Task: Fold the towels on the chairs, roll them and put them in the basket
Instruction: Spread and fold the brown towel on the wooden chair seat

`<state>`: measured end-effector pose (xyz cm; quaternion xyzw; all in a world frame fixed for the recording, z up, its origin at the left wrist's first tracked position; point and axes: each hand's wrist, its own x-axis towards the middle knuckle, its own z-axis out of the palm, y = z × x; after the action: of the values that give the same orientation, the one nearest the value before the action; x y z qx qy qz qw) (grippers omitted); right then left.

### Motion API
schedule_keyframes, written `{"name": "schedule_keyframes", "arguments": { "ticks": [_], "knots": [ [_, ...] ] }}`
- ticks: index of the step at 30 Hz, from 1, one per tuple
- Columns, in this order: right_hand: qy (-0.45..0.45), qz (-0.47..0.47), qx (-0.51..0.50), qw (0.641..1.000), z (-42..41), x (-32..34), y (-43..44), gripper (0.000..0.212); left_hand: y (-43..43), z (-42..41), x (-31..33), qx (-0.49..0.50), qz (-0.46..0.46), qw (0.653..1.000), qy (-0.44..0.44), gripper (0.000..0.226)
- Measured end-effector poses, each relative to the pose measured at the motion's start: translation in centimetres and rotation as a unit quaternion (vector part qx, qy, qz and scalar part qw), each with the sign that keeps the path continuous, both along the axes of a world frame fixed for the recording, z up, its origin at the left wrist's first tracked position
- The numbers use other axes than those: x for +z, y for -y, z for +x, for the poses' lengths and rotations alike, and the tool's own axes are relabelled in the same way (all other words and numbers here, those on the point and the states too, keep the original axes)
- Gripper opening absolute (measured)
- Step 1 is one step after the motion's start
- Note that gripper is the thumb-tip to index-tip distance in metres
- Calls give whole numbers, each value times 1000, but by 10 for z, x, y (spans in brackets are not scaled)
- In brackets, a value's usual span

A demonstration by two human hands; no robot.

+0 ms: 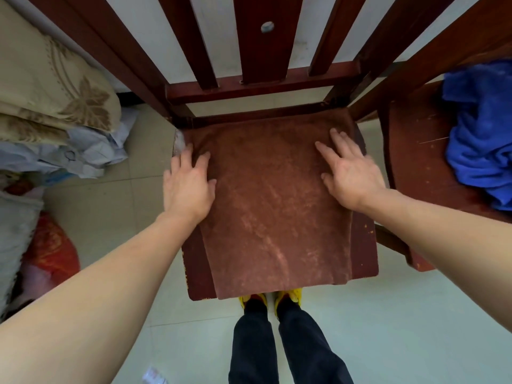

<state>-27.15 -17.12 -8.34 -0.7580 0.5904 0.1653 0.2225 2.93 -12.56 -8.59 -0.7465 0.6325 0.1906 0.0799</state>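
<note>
Left hand [188,187] and right hand [352,176], fingers spread flat and gripping nothing, press the brown towel [277,206] on the chair seat [364,245]; its overhanging front edge could slide off during rolling, judging by the overhang

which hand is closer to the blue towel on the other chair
Right. The right hand lies flat on the brown towel's right side, nearest the neighbouring chair holding the blue towel. The left hand presses the brown towel's left edge, farther away.
</note>
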Motion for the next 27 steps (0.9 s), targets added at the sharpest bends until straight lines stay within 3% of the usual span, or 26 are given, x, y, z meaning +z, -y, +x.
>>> {"name": "schedule_keyframes", "arguments": {
  "ticks": [3,7,11,16,19,23,27],
  "knots": [
    [-12,20,10,1000,-1,3,-15,72,-14,1,1,1,2,1000,5,60],
    [61,-74,-77,992,-1,13,-7,58,-1,8,9,109,-59,990,-60,47],
    [7,-40,-16,999,3,8,20,56,17,8,5,-107,-68,992,-8,35],
    [0,-29,-85,996,1,7,39,62,30,10,0,-25,-15,999,21,47],
    [18,-87,-9,996,5,12,25,59,20,4,3,-52,-42,997,23,53],
    [-10,0,46,999,7,3,4,67,6,3,-4,-83,26,996,13,68],
    [-7,10,27,1000,4,1,16,69,23,10,-2,-58,48,997,19,74]
  ]
}}
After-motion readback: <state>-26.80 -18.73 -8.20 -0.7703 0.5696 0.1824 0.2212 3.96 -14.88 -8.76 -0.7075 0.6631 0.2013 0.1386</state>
